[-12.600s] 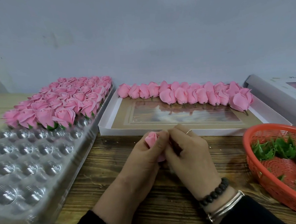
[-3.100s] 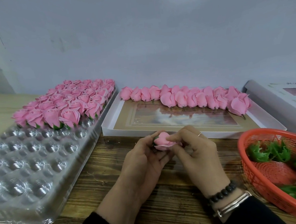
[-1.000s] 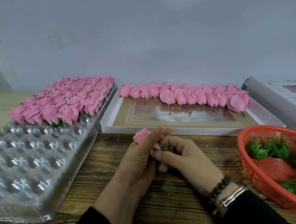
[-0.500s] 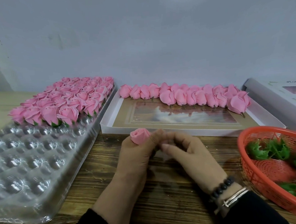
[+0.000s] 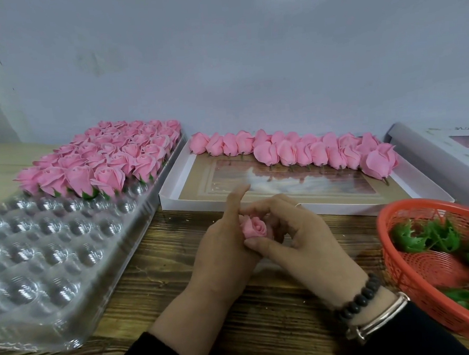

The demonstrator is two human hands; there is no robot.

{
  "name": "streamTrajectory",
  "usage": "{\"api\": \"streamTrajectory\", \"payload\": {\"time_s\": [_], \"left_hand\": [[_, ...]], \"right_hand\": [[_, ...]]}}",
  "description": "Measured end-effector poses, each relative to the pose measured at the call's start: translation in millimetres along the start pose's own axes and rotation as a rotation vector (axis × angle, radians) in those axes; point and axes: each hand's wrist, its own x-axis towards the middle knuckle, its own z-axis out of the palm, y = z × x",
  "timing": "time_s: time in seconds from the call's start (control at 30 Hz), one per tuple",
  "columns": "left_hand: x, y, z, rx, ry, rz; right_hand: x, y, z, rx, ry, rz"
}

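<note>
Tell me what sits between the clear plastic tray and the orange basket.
Head view: the left hand and right hand, together holding a pink rose head above the wooden tabletop.

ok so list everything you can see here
table: 1, brown wood, under everything
plastic tray: 1, clear, left
tray roses: many, pink, tray's far part
box: 1, white, centre back
box roses: one row, pink, box's far side
second box: 1, white, far right, cut off
basket: 1, orange, right
leaves: several, green, in basket
held rose: 1, pink, centre, over table
bead bracelet: 1, dark, right wrist
bangle: 1, silver, right wrist
left hand: 1, holds held rose
right hand: 1, pinches held rose
</note>
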Motion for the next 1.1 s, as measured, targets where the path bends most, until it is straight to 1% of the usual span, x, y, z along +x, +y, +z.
{"api": "streamTrajectory", "payload": {"time_s": [0.1, 0.2, 0.3, 0.4, 0.47, 0.57, 0.7, 0.83, 0.9, 1.0, 1.07, 1.1], "left_hand": [[0, -1, 1, -0.001, -0.057, 0.005], [-1, -2, 3, -0.151, -0.141, -0.042], [0, -4, 5, -0.259, -0.135, -0.104], [1, -5, 5, -0.247, -0.150, -0.167], [1, -3, 4, -0.217, -0.190, -0.171], [2, -2, 2, -0.220, -0.230, -0.185], [1, 2, 0, -0.340, -0.285, -0.179], [1, 0, -3, -0.383, -0.338, -0.163], [1, -1, -3, -0.367, -0.352, -0.164], [1, 0, -2, -0.380, -0.315, -0.146], [1, 0, 0, -0.398, -0.286, -0.136], [1, 0, 1, -0.394, -0.265, -0.124]], "right_hand": [[1, 2, 0, 0.044, -0.018, 0.035], [1, 4, -1, 0.093, 0.002, 0.071], [2, 6, -6, 0.144, 0.079, 0.080], [3, 6, -10, 0.150, 0.086, 0.073], [4, 4, -10, 0.119, 0.043, 0.078], [4, -3, -8, 0.008, -0.044, 0.047], [4, -9, -10, -0.145, -0.116, -0.029], [4, -11, -11, -0.199, -0.158, -0.087], [3, -11, -12, -0.187, -0.168, -0.082], [3, -9, -14, -0.112, -0.168, -0.038], [2, -8, -14, -0.014, -0.120, -0.018], [2, -8, -12, 0.027, -0.066, -0.015]]}}
